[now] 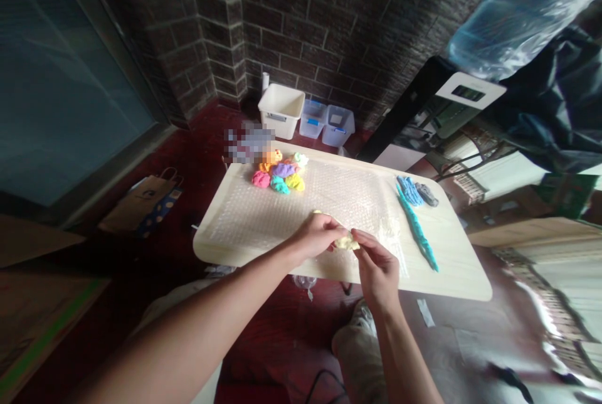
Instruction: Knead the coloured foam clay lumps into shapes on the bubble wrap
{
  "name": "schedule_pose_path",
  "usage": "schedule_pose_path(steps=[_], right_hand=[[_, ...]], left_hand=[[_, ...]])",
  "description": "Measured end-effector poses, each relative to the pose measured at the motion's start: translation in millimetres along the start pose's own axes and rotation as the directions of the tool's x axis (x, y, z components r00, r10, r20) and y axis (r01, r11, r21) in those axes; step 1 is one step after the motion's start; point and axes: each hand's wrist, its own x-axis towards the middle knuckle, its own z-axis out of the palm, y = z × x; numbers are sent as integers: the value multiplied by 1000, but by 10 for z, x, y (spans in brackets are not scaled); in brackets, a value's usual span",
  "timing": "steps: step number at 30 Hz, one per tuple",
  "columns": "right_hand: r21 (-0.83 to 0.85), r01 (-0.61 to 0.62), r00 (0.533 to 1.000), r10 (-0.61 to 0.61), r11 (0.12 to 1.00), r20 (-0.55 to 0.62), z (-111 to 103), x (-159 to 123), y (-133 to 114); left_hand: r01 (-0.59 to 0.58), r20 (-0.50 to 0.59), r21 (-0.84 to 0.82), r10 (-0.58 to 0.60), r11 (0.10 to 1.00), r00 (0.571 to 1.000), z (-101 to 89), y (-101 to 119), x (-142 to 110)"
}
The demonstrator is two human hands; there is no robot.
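Over the front part of the table, both of my hands grip a small, crumpled pale yellow scrunchie. My left hand pinches its left side, and my right hand has fingers and thumb closed on its right side. A bit of pale yellow fabric shows just beyond my left hand. To the right of my hands lies a bundle of thin whitish strands. Farther back on the left sits a cluster of bright scrunchies, among them a pink one, a purple one and a yellow one.
Bubble wrap covers much of the pale table. A long turquoise fabric roll, a blue bundle and a grey bundle lie at the right. Behind stand a white bin and two clear bins. A paper bag is on the floor.
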Motion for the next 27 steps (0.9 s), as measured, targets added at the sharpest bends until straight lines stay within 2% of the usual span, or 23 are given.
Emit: schedule_pose_path(steps=[4, 6, 8, 11, 15, 21, 27], right_hand=[[156, -106, 990, 118, 982, -71, 57, -12, -111], [183, -158, 985, 168, 970, -36, 85, -16, -153], [121, -199, 980, 195, 972, 45, 104, -23, -170], [64, -185, 979, 179, 981, 98, 116, -33, -168], [99, -169, 985, 166, 981, 37, 119, -26, -184], [153, -245, 970, 241, 957, 43, 143, -20, -233], [161, -219, 975, 220, 962, 15, 136, 2, -204]], left_hand=[[-127, -10, 36, 127, 991, 992, 7, -23, 13], [-226, 20, 89, 225, 970, 974, 9, -22, 6], [-282, 38, 114, 279, 953, 959, 17, -18, -10], [-242, 23, 85, 241, 966, 970, 29, -9, -34], [-201, 102, 106, 191, 974, 976, 17, -9, -33], [-195, 81, 161, 184, 968, 980, -21, -27, -10], [-226, 92, 178, 212, 958, 973, -10, -42, -12]])
